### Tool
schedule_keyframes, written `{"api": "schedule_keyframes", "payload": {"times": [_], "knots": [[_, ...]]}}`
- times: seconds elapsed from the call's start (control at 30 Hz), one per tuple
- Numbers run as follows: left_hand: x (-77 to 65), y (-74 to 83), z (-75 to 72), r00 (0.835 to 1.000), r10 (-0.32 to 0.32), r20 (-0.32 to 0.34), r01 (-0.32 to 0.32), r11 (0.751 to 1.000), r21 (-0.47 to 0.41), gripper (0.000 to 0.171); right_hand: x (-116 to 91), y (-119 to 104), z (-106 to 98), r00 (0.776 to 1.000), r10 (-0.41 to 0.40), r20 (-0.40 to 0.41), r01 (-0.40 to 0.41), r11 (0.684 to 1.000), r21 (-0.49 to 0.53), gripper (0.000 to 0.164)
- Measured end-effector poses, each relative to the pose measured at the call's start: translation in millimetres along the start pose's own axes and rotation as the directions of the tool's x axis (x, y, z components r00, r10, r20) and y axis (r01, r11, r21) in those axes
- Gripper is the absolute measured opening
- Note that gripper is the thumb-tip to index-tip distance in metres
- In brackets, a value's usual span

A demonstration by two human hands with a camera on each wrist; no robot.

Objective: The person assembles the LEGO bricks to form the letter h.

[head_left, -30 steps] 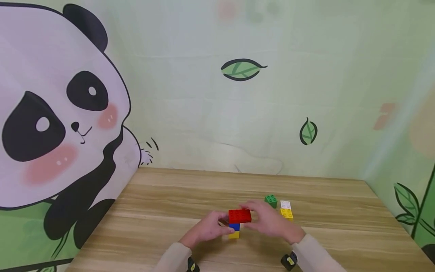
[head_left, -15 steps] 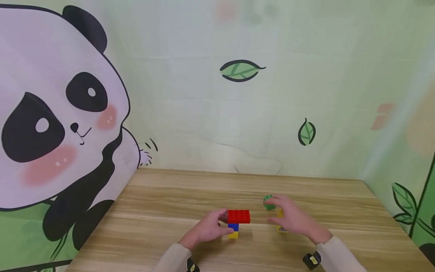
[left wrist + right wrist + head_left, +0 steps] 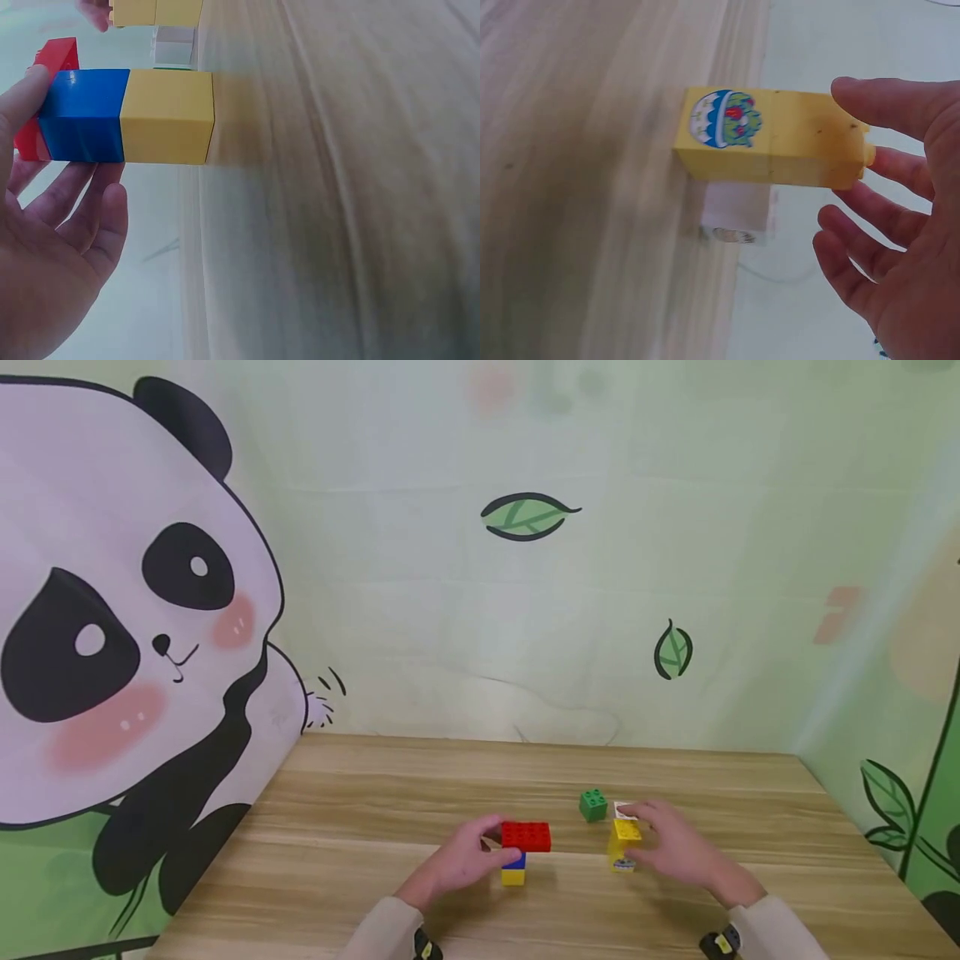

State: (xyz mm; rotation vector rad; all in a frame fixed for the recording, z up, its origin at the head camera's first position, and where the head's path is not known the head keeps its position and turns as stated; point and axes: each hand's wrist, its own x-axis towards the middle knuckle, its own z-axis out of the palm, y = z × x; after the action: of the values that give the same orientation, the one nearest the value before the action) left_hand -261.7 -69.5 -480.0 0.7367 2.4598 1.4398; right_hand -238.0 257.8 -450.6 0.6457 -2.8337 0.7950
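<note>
My left hand (image 3: 459, 863) grips the upper part of a small toy-brick stack. A long red brick (image 3: 527, 837) tops it and overhangs to the right; beneath are a blue brick (image 3: 84, 112) and a yellow brick (image 3: 169, 120), which stands on the table. In the left wrist view the thumb lies at the red and blue bricks, fingers on the far side. My right hand (image 3: 684, 850) is around the top of a yellow two-brick tower (image 3: 802, 139) with a bowl picture on its lower brick. Its thumb overlaps the upper edge; the loosely bent fingers are beyond the studs.
Behind the yellow tower stands a white brick (image 3: 737, 210), partly hidden by it. A green brick (image 3: 593, 807) sits farther back, to its left. The wooden table (image 3: 390, 793) meets a panda-printed cloth backdrop (image 3: 405, 635) at its far edge.
My right hand has left the red brick and moved right to the yellow tower, uncovering the green brick on its way. My left hand has stayed at the stack with the red brick.
</note>
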Motion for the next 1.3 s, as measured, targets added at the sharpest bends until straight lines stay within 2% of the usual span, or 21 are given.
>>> {"api": "schedule_keyframes", "payload": {"times": [0.27, 0.5, 0.6, 0.77, 1.13, 1.3], "knots": [[-0.6, 1.0, -0.8, 1.000, -0.007, -0.006, 0.007, 1.000, 0.000, 0.033, -0.9, 11.2, 4.8, 0.999, -0.002, 0.034, -0.001, 0.994, 0.113, 0.047], [-1.8, 2.1, -0.8, 0.999, 0.033, -0.006, -0.033, 0.999, -0.001, 0.030, -0.8, 16.8, 11.0, 0.994, 0.083, 0.070, -0.098, 0.966, 0.240, 0.048], [-1.7, 3.4, -0.8, 1.000, 0.022, -0.010, -0.022, 1.000, 0.008, 0.030, -1.1, 20.9, 15.6, 0.990, 0.107, 0.090, -0.128, 0.952, 0.278, 0.049], [-0.5, 4.4, -0.6, 1.000, 0.004, -0.014, -0.004, 1.000, 0.020, 0.031, -2.8, 25.7, 20.9, 0.992, 0.072, 0.104, -0.104, 0.932, 0.347, 0.048], [0.9, 5.6, 1.3, 1.000, -0.007, -0.003, 0.008, 1.000, 0.023, 0.044, -4.5, 17.3, 25.6, 0.989, 0.071, 0.133, -0.118, 0.914, 0.387, 0.051], [2.1, 7.3, 1.3, 1.000, -0.007, 0.002, 0.007, 1.000, 0.019, 0.045, -3.3, 11.5, 27.7, 0.986, 0.056, 0.155, -0.113, 0.914, 0.390, 0.045]]}}
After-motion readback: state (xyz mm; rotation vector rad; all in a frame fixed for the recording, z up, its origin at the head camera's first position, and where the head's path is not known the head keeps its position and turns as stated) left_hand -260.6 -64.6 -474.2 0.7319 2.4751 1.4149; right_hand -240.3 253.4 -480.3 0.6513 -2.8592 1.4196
